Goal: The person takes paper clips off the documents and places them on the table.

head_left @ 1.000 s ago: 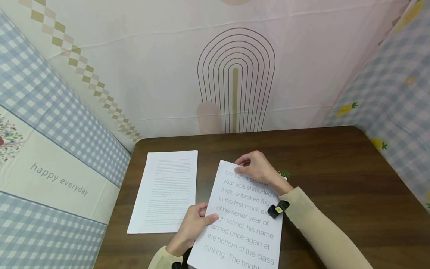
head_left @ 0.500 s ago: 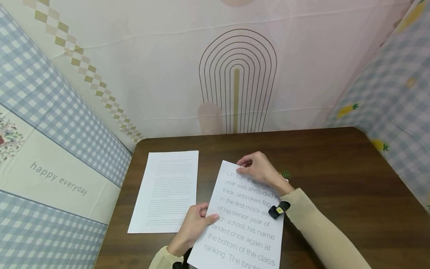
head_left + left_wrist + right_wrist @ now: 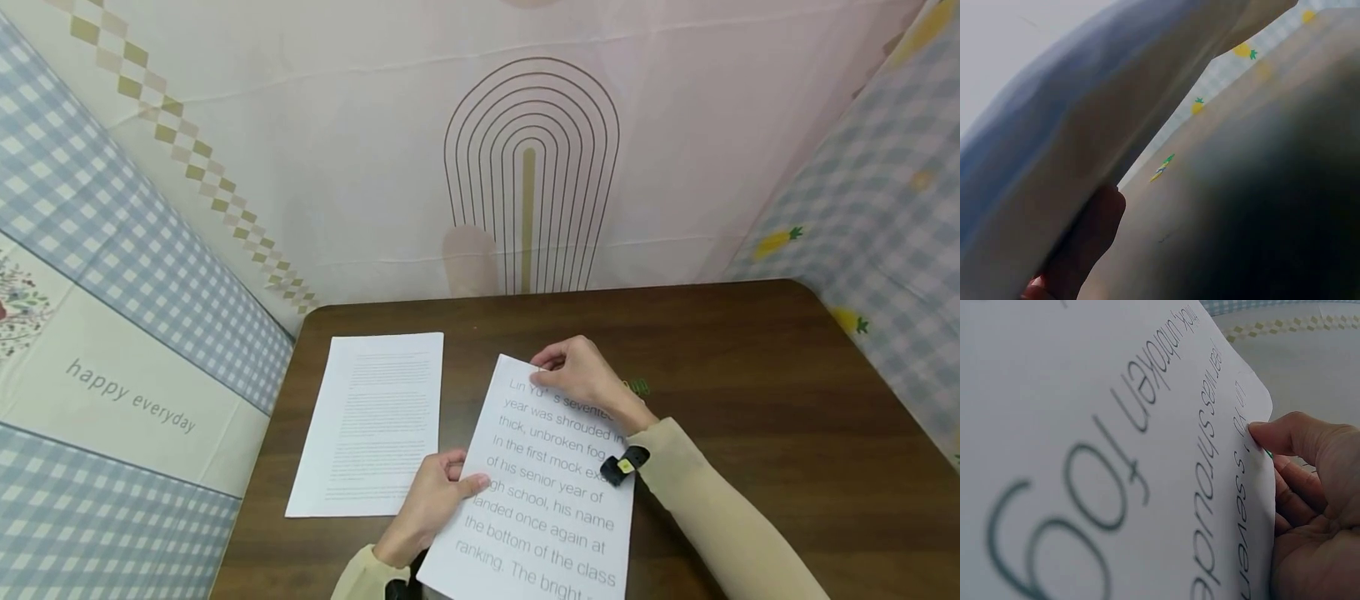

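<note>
Several sheets of paper [image 3: 551, 500] with large print are held up, slightly tilted, over the table's front. My left hand [image 3: 435, 504] grips their left edge, thumb on the printed face and fingers behind. At the top edge my right hand [image 3: 581, 375] pinches the sheets, its thumb over the first printed line. A sliver of green, likely a paper clip [image 3: 1269, 453], shows beside that thumb in the right wrist view; most of it is hidden. Loose colored paper clips [image 3: 638, 387] lie on the table behind my right wrist, partly covered.
A second stack of paper [image 3: 375, 425] with small print lies flat on the left of the brown wooden table [image 3: 750, 375]. A patterned cloth [image 3: 360, 167] hangs behind the table, and checked cloths stand at both sides.
</note>
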Demonstrator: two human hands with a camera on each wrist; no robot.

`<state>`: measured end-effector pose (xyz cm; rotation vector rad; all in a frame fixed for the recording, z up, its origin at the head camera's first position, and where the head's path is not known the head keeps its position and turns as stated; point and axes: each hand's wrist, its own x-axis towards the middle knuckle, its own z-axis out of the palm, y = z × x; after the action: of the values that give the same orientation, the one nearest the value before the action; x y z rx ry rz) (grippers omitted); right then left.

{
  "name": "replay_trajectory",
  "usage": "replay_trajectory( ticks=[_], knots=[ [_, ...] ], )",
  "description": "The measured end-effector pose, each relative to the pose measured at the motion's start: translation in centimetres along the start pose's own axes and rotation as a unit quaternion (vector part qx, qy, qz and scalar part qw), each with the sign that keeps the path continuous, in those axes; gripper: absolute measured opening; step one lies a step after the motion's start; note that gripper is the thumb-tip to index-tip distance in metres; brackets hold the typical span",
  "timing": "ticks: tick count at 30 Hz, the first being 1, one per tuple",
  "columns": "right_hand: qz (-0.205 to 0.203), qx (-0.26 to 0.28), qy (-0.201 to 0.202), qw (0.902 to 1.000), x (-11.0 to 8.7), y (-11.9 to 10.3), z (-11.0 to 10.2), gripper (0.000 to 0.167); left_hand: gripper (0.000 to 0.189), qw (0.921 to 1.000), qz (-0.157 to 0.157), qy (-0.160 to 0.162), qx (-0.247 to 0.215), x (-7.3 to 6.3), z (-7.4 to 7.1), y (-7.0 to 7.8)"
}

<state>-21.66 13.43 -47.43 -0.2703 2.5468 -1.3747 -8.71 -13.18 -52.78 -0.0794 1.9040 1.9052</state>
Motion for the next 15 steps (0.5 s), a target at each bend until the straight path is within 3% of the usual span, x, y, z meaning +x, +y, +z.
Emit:
replay_trajectory(
  ticks=[5,11,15],
  knots=[
    [0.001,0.002,0.013,0.9999,0.4,0.3,-0.6,0.017,0.031,1.0,0.002,-0.003,-0.002,-0.1,-0.1,-0.2],
    [-0.015,0.048,0.045,0.9977,0.9,1.0,-3.1,0.019,0.032,1.0,-0.007,0.003,0.005,-0.6,-0.6,-1.0],
    [-0.011,0.059,0.042,0.9973,0.5,1.7,-4.4,0.022,0.033,0.9998,-0.011,0.011,0.009,-0.7,-1.1,-1.2]
  ],
)
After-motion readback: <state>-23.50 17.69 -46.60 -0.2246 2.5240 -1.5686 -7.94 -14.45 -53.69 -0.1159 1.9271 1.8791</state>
